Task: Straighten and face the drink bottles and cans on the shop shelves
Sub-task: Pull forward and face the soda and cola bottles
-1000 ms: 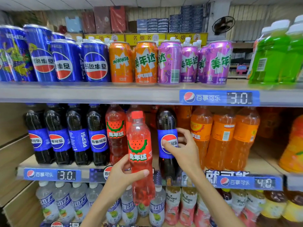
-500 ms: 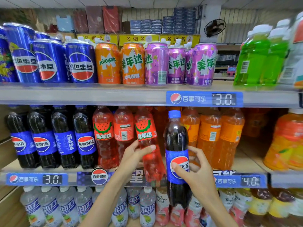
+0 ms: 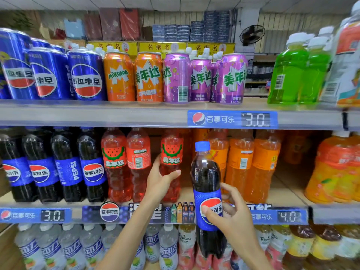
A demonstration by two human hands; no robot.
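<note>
My left hand (image 3: 159, 182) grips a red watermelon Mirinda bottle (image 3: 171, 152) standing on the middle shelf (image 3: 187, 195), label facing out, to the right of two other red bottles (image 3: 126, 164). My right hand (image 3: 231, 217) holds a dark Pepsi bottle (image 3: 207, 191) with a blue cap out in front of the shelf edge, upright, logo facing me. A gap lies between the red bottle and the orange bottles (image 3: 251, 164). Several Pepsi bottles (image 3: 54, 168) stand at the left of that shelf.
The top shelf carries Pepsi cans (image 3: 52, 75), orange cans (image 3: 134, 76), purple cans (image 3: 204, 78) and green bottles (image 3: 300, 69); one purple can shows its barcode. Price strips (image 3: 231, 119) line the shelf edges. The bottom shelf holds clear water bottles (image 3: 62, 248) and juice bottles (image 3: 303, 246).
My left hand has pushed the red bottle back onto the middle shelf. My right hand has drawn the Pepsi bottle out from the row and lowered it in front of the shelf edge.
</note>
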